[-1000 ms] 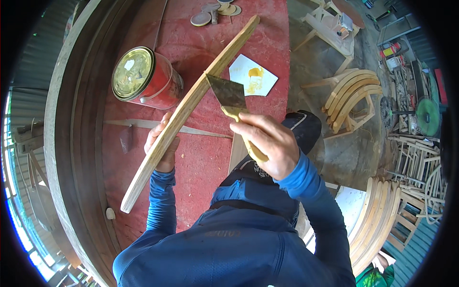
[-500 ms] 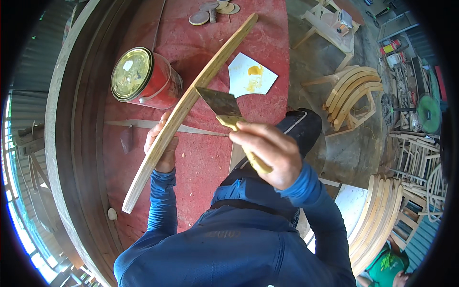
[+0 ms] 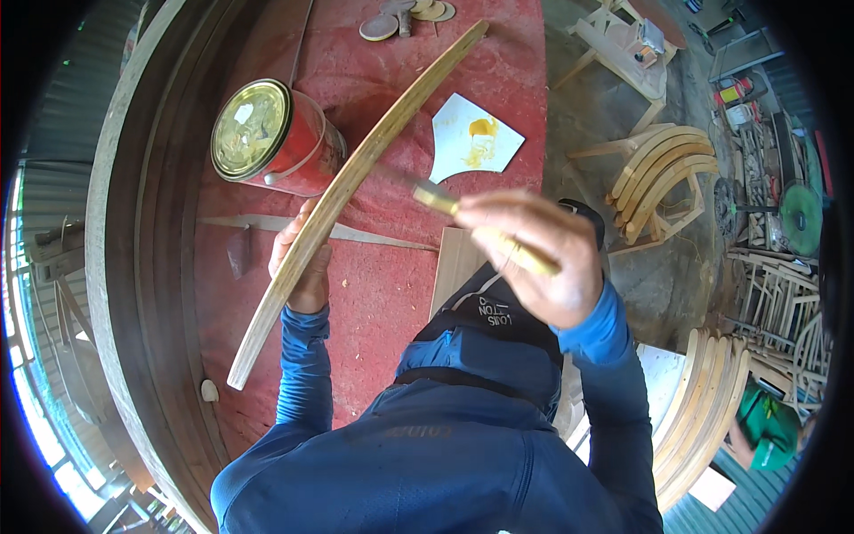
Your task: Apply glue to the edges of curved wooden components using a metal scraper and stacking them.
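A long, slightly curved wooden slat [image 3: 351, 178] slants across the view above the red table. My left hand [image 3: 310, 287] is closed around its lower half, with the thumb side partly hidden behind the wood. In my right hand [image 3: 547, 258] is a putty knife [image 3: 436, 198], gripped by its yellowish handle. Its blade is turned nearly edge-on and smeared by motion, pointing at the slat's side; I cannot tell whether it touches. Right of the slat, a white angular card [image 3: 454, 156] bears a smear of yellow-brown paste.
A red can [image 3: 311, 147] with a metal lid lies tilted left of the slat. Round discs [image 3: 380, 28] sit at the table's far end. A thin wooden strip [image 3: 374, 236] crosses beneath. Curved wooden pieces [image 3: 663, 178] stack at right. A person in green [image 3: 769, 432] is at lower right.
My right hand has moved right and slightly nearer me, and the putty knife has turned from blade face showing to nearly edge-on. The slat has barely shifted in my left hand.
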Demonstrator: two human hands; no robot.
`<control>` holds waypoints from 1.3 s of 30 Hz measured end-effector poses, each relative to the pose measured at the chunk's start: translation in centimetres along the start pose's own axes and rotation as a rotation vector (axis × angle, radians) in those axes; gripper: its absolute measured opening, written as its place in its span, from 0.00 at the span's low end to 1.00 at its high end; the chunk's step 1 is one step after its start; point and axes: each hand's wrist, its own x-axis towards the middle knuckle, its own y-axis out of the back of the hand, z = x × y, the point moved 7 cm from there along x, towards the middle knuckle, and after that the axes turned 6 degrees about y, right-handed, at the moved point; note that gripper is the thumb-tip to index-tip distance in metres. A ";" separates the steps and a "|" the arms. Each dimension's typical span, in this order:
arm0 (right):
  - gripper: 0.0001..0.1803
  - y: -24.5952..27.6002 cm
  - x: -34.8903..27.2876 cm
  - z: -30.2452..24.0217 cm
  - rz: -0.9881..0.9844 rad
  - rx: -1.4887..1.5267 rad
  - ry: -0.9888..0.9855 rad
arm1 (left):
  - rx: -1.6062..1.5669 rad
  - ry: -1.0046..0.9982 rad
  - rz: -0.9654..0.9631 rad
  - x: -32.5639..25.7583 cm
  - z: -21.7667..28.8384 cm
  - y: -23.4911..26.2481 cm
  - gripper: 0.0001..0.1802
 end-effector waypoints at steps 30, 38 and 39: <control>0.15 2.5 -9.0 3.5 0.322 0.461 -0.502 | -0.264 0.123 0.126 0.8 -1.8 0.7 0.28; 0.15 3.2 -11.4 4.7 0.493 0.636 -0.537 | -0.206 0.147 0.134 0.4 -2.7 3.2 0.29; 0.15 3.3 -11.5 4.7 0.498 0.638 -0.531 | -0.208 0.163 0.131 0.4 -2.8 3.1 0.30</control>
